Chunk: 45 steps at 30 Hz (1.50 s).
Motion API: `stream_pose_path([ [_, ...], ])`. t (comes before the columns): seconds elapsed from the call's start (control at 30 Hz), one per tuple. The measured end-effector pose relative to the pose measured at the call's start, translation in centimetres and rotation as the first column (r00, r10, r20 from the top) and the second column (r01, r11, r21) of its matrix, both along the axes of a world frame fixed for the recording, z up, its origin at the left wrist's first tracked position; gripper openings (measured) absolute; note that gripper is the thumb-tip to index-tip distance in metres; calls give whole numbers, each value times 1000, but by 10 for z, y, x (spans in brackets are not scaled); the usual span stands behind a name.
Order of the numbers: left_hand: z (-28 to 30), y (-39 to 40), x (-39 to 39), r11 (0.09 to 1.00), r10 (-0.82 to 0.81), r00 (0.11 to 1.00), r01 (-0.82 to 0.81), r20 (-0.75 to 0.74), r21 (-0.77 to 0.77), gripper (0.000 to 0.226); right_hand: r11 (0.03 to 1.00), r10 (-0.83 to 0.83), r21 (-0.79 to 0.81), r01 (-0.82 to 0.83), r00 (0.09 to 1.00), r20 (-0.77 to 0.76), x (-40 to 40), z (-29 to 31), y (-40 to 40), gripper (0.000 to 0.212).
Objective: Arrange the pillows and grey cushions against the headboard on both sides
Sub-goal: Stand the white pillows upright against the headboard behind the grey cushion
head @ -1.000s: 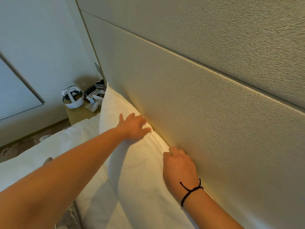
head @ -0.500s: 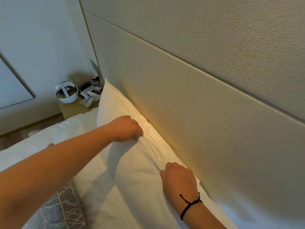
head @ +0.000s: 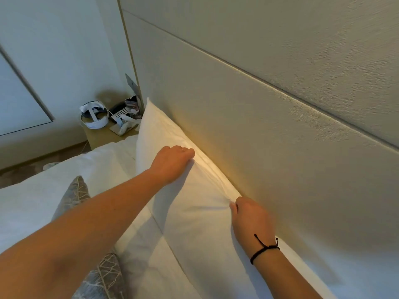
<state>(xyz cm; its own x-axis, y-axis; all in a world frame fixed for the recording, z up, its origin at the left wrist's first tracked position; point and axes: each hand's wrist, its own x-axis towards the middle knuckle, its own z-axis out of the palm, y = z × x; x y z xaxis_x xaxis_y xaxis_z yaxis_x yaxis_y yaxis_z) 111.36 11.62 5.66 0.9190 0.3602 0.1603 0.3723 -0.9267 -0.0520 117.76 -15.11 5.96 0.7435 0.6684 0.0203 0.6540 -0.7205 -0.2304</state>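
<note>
A white pillow (head: pixel 190 203) leans upright against the beige padded headboard (head: pixel 269 137). My left hand (head: pixel 172 162) grips the pillow's top edge with curled fingers, farther along the bed. My right hand (head: pixel 251 220), a black cord round its wrist, pinches the same top edge closer to me, and the fabric creases at its fingertips. A grey cushion (head: pixel 75 195) with pale line patterns lies on the white bedding (head: pixel 32 201) to the left, partly hidden under my left forearm. More patterned grey fabric (head: pixel 103 279) shows at the bottom edge.
A wooden nightstand (head: pixel 101 137) beyond the pillow carries a white headset (head: pixel 94 116), a phone and small items. The wall and a floor strip lie to the left.
Both hands went from lying on the pillow to gripping its top edge with curled fingers. The view has shifted, and the grey cushion has come into sight on the left.
</note>
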Motion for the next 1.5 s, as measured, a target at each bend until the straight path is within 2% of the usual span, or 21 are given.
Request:
stream_pose_path([
  [0.03, -1, 2, -11, 999, 32, 999, -31, 43, -43, 24, 1000, 11, 19, -11, 1000, 30, -5, 2, -3, 28],
  [0.1, -9, 5, -40, 993, 94, 995, -91, 44, -71, 37, 979, 89, 171, -110, 987, 130, -21, 5, -11, 14],
  [0.13, -16, 7, -56, 991, 122, 992, -122, 0, -53, 38, 945, 146, 265, -191, 973, 179, -33, 4, -15, 5],
  [0.23, -47, 11, -106, 984, 165, 950, -177, -264, -23, 33, 851, 298, 391, -351, 935, 191, -87, -9, -20, 19],
  [0.27, -59, 11, -120, 981, 145, 909, -183, -391, -63, 34, 845, 347, 380, -377, 926, 146, -105, -18, -19, 20],
  [0.33, -80, 7, -142, 969, 57, 794, -190, -605, -157, 35, 884, 432, 247, -398, 896, -103, -138, -40, -15, 24],
  [0.4, -99, 2, -155, 988, -36, 721, -80, -692, -135, 38, 921, 365, 20, -388, 846, -388, -159, -68, -12, 37],
  [0.43, -106, 0, -159, 996, -61, 708, -4, -703, -90, 40, 915, 318, -81, -395, 830, -458, -166, -83, -11, 44],
  [0.47, -111, -2, -161, 997, -77, 710, 66, -700, -42, 42, 904, 269, -162, -395, 822, -502, -171, -95, -10, 49],
  [0.53, -117, -4, -161, 995, -46, 719, 95, -694, 32, 37, 905, 190, -238, -353, 835, -516, -181, -112, -6, 52],
  [0.63, -117, -5, -158, 996, 21, 715, 45, -699, 75, 22, 934, 115, -249, -257, 874, -471, -188, -125, 6, 41],
  [0.73, -117, -7, -159, 995, 23, 743, 46, -669, 85, 19, 935, 74, -261, -240, 852, -518, -179, -130, 18, 32],
  [0.9, -104, -9, -176, 989, -23, 803, 104, -595, 102, 19, 852, 236, -289, -437, 812, -533, -175, -125, 26, 26],
  [0.97, -91, -6, -186, 988, -55, 821, 127, -569, 87, 20, 855, 278, -247, -455, 806, -522, -182, -116, 23, 25],
  [1.07, -70, -2, -199, 975, -120, 829, 202, -547, 91, 22, 852, 395, -161, -499, 813, -428, -198, -98, 13, 8],
  [1.13, -56, -2, -205, 967, -158, 834, 239, -528, 87, 21, 846, 460, -130, -517, 831, -311, -203, -85, 6, 23],
  [1.23, -42, -4, -208, 956, -192, 867, 270, -460, 111, 17, 830, 480, -96, -549, 792, -379, -208, -70, -3, 19],
  [1.33, -42, -6, -207, 974, -146, 901, 202, -408, 99, 15, 886, 460, 36, -462, 869, -180, -200, -67, -11, 27],
  [1.37, -45, -7, -206, 981, -123, 907, 173, -402, 90, 16, 903, 429, 53, -427, 882, -196, -197, -68, -13, 28],
  [1.5, -63, -13, -208, 996, -51, 905, 79, -422, 50, 13, 947, 292, 6, -320, 855, -430, -186, -85, -21, 35],
])
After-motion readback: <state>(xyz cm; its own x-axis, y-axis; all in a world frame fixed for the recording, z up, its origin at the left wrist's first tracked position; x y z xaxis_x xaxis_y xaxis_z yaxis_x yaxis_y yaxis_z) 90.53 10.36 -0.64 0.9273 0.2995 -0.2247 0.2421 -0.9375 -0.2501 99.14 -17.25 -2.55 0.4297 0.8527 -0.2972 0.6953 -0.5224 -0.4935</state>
